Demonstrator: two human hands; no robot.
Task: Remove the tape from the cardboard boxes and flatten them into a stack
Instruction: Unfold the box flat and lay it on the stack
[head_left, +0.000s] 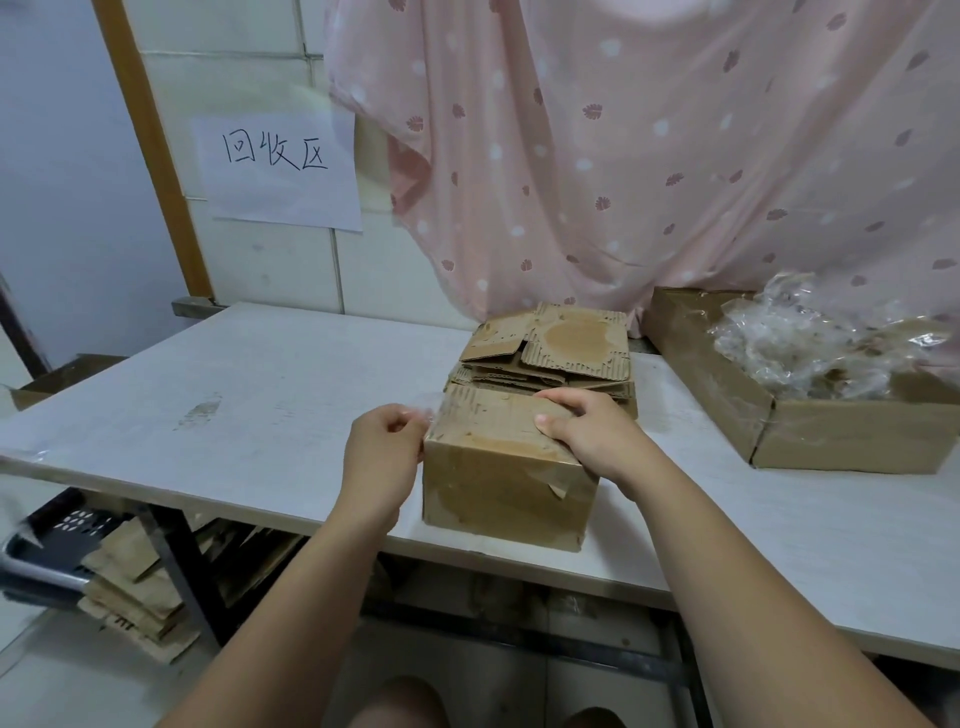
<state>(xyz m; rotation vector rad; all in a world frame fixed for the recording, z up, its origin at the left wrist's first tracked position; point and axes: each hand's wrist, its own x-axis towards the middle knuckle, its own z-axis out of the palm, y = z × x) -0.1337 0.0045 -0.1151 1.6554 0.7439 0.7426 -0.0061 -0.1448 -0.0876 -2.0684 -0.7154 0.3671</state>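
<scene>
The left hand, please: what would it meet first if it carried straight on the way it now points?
Probably the cardboard box: the left hand, pinching clear tape, points toward the box's upper left edge, right beside it. Depth is hard to judge from one view.

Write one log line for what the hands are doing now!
left hand: pinches tape | right hand: holds box | box: unflattened | stack: behind box

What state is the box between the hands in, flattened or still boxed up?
Still boxed up: the box stands closed, top flaps shut, unlike the flattened stack behind it.
</scene>
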